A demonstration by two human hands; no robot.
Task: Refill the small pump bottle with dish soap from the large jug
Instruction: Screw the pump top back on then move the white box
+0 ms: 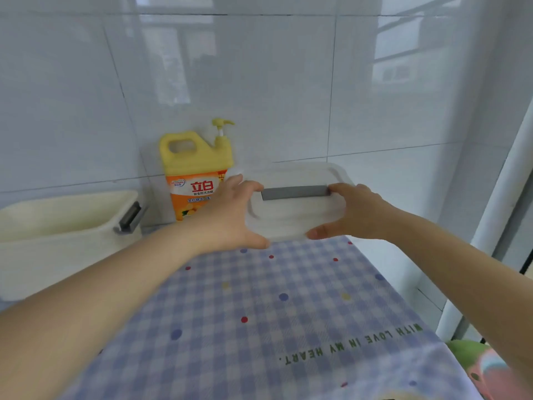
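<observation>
From the head view, both forearms reach forward over a bench [302, 307] covered by a blue-and-white checked cloth [259, 356] with coloured dots; dark letters printed on the cloth, upside down from here, read "WITH LOVE IN MY HEART."; the left hand [230, 215] curls round the left end of a translucent white lid [291, 215], thumb under its near edge and fingers over the top; the right hand [354, 212] grips the right end the same way, thumb at the near edge; the lid carries a grey handle bar [295, 192] across its top and is blurred, held above the far end of the bench; whether it sits on a box beneath cannot be told.

The large jug [196, 168] of dish soap stands upright against the tiled wall [259, 82], just behind the left hand; it is yellow with a moulded handle and a yellow pump head [222, 127] on top; its orange label shows the red brand characters "立白" with smaller print too blurred to read; a cream plastic bin [66, 235] with a grey clip [129, 219] on its rim stands left of the jug.
</observation>
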